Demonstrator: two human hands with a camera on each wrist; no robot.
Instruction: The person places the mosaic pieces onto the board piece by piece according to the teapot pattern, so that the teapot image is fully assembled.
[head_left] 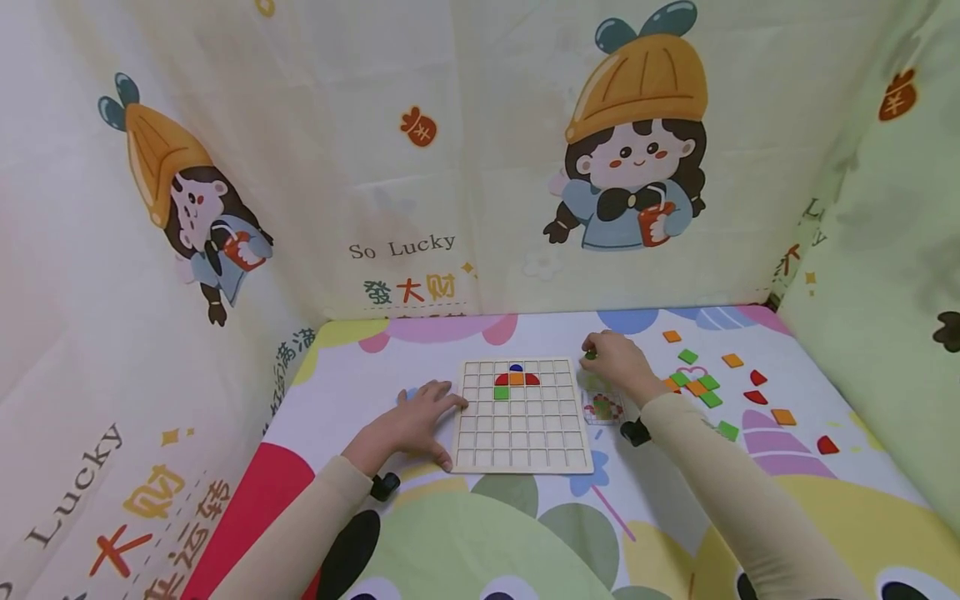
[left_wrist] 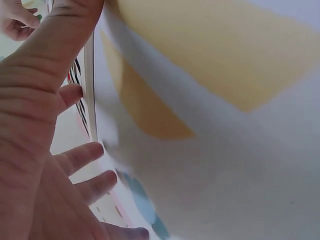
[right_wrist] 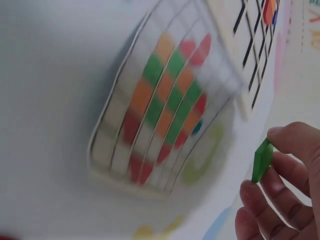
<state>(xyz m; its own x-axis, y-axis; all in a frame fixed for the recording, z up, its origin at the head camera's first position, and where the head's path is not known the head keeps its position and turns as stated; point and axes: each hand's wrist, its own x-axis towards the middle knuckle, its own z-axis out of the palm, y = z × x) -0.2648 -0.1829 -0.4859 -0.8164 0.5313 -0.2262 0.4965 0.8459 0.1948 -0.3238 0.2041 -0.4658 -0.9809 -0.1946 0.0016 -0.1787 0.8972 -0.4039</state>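
A pale square grid board (head_left: 528,446) lies flat on the table. Set in its upper cells are a blue rounded piece (head_left: 516,367), an orange square (head_left: 516,379) with a red piece on either side, and a green square (head_left: 501,392). My left hand (head_left: 411,423) rests at the board's left edge, fingers spread, thumb by the lower left corner. Beyond the board's upper right corner, my right hand (head_left: 618,364) pinches a green square tile (right_wrist: 262,161) between thumb and fingertips, above the table. Below that hand is a pattern card (head_left: 604,408) showing a gridded red, green and orange picture.
Loose tiles lie scattered on the right side of the table, among them orange squares (head_left: 783,417), green squares (head_left: 727,431) and red rounded pieces (head_left: 828,445). Some green and orange ones cluster beside my right forearm. A printed cloth (head_left: 510,200) hangs behind the table.
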